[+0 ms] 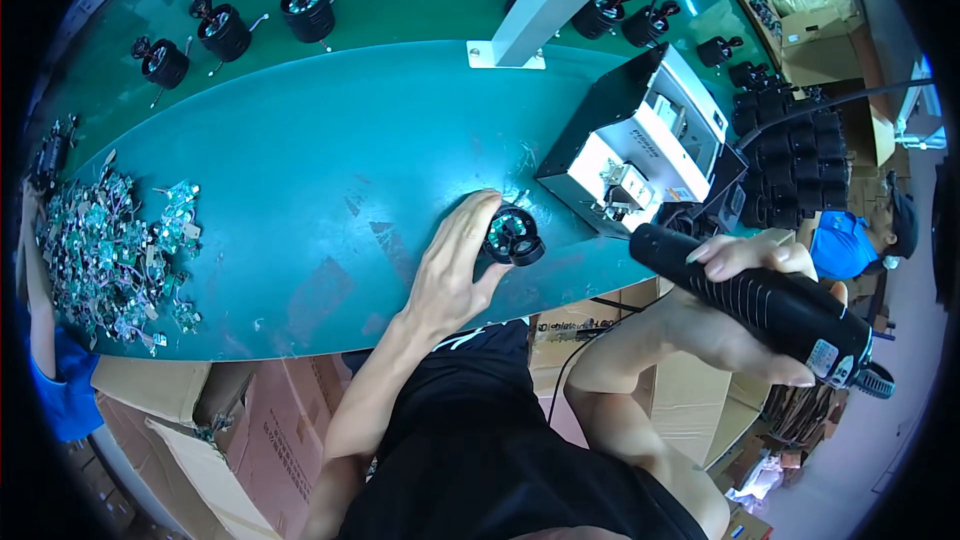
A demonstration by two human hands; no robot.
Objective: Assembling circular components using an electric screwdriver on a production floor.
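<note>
My left hand (447, 268) is closed around the side of a small black round housing (513, 249) on the green tabletop. A green circuit board shows inside the housing's open top, and a smaller black ring sits at its near edge. My right hand (752, 302) grips a thick black electric screwdriver (755, 300), raised off to the right of the table edge. Its cord end points to the lower right, and no bit can be made out at the other end. Just right of the housing stands a black-and-white box-shaped screw feeder (640, 145).
A heap of green circuit boards (110, 250) covers the table's left end. Black housings (222, 32) stand along the far green strip, behind a grey metal post (550, 5). More black housings (795, 155) are stacked at right. Open cardboard boxes (200, 430) lie below. Blue-clad co-workers (842, 243) are at both sides.
</note>
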